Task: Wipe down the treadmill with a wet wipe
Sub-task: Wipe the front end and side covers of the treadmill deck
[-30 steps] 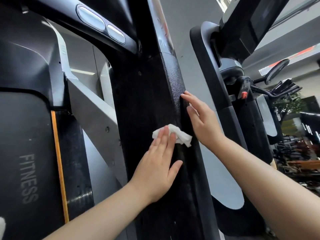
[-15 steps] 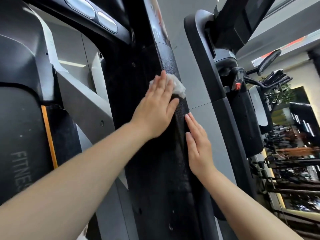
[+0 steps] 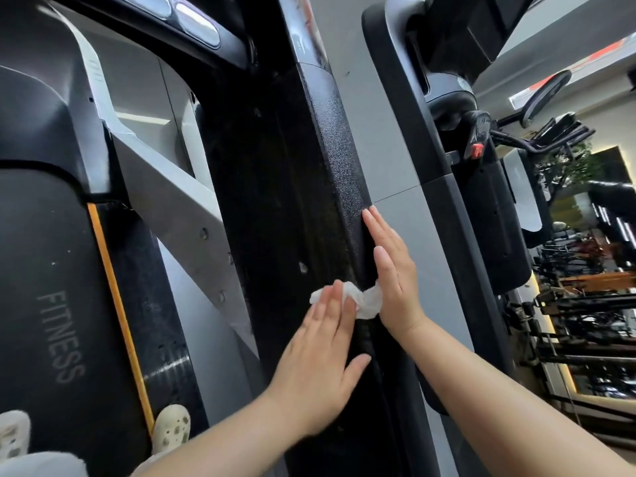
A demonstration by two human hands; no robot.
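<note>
Wet wipe (image 3: 364,299) — white, crumpled, pressed under flat left hand (image 3: 318,370)

The treadmill upright (image 3: 309,187) runs up the middle. The left hand (image 3: 320,366) lies flat on its front face, fingertips on the wet wipe (image 3: 364,299). The right hand (image 3: 392,273) rests along the upright's right edge, touching the wipe. The treadmill belt (image 3: 51,270) lies left; a second treadmill (image 3: 481,201) stands right, beyond the floor gap.
</note>
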